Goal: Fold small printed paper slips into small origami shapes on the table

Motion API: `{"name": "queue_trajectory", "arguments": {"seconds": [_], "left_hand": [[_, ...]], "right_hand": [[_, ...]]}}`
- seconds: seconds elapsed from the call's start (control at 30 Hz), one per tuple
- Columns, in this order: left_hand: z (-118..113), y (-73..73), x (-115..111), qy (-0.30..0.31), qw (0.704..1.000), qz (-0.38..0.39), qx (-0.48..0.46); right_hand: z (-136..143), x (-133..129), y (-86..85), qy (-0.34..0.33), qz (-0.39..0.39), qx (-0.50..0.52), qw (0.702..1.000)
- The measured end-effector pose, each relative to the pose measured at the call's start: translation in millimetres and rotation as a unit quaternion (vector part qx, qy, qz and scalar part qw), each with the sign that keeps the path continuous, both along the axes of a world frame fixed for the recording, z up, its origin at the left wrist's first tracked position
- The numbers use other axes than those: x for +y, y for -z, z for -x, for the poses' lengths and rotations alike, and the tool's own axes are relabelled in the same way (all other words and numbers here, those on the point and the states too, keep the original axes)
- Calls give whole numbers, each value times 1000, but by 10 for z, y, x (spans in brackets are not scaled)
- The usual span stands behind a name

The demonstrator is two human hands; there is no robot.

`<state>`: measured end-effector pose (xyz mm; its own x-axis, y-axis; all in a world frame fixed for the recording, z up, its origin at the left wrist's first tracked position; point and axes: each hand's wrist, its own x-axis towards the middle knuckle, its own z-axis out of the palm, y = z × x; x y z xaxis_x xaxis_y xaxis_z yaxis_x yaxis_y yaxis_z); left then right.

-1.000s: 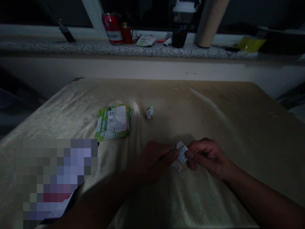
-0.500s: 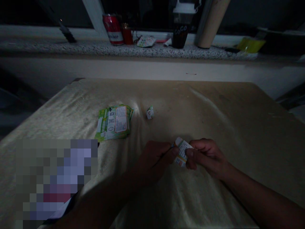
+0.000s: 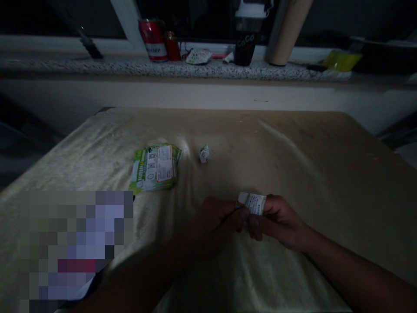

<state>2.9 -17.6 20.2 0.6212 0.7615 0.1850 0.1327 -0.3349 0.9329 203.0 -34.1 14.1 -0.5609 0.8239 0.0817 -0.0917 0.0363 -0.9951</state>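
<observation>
Between my two hands is a small folded piece of printed paper [image 3: 256, 203], white with text and an orange and blue band. My left hand [image 3: 224, 219] pinches its left end between thumb and fingers. At the right end and lower edge, my right hand [image 3: 276, 221] grips it, thumb in front and fingers curled behind. Beyond my hands a small folded paper piece [image 3: 204, 154] stands on the table. To its left lies a stack of green and white printed sheets [image 3: 156, 167] with codes and text boxes.
The table [image 3: 293, 143] has a creased beige cover. A blurred-out patch [image 3: 81, 243] hides the lower left. On the stone sill [image 3: 202, 71] stand a red can [image 3: 153, 41], a red lighter-like object [image 3: 172, 47], a crumpled wrapper [image 3: 198, 56], a dark drink cup [image 3: 246, 43] and a tan tube [image 3: 286, 34].
The folded paper has turned from a slanted position to lie more level, its lower part now hidden by my fingers. My right thumb has moved down to its lower edge.
</observation>
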Motion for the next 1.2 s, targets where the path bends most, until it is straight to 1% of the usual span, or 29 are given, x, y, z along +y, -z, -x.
{"name": "queue_trajectory", "arguments": {"seconds": [0.07, 0.2, 0.27, 0.4, 0.53, 0.7, 0.8, 0.97, 1.13, 1.2], "left_hand": [[-16, 4, -15, -8, 1000, 4, 2], [-37, 23, -18, -24, 1000, 11, -16], [-35, 34, -13, -25, 999, 13, -18], [-16, 54, -3, -50, 998, 26, -6], [-8, 70, 5, -43, 998, 40, -10], [-22, 87, -1, -60, 997, 46, -22], [-26, 95, -6, -58, 997, 51, -29], [-22, 82, -1, -61, 997, 46, -26], [-23, 83, -8, -56, 997, 44, -33], [-24, 95, -13, -52, 997, 43, -43]], "right_hand": [[5, 3, 9, 3, -3, 2, 1000], [-13, 22, 20, 9, 24, 18, 1000], [-32, 32, 22, 2, 15, 12, 1000], [-65, 37, 8, -6, -16, -6, 1000], [-68, 24, -13, 5, -21, -10, 1000], [-54, 18, -12, 8, -29, 2, 1000], [-52, 19, -13, 20, -39, -2, 999], [-51, 26, -4, 14, -32, 1, 999], [-45, 19, 4, 39, -39, -6, 998], [-44, 12, 0, 38, -40, 4, 998]]}}
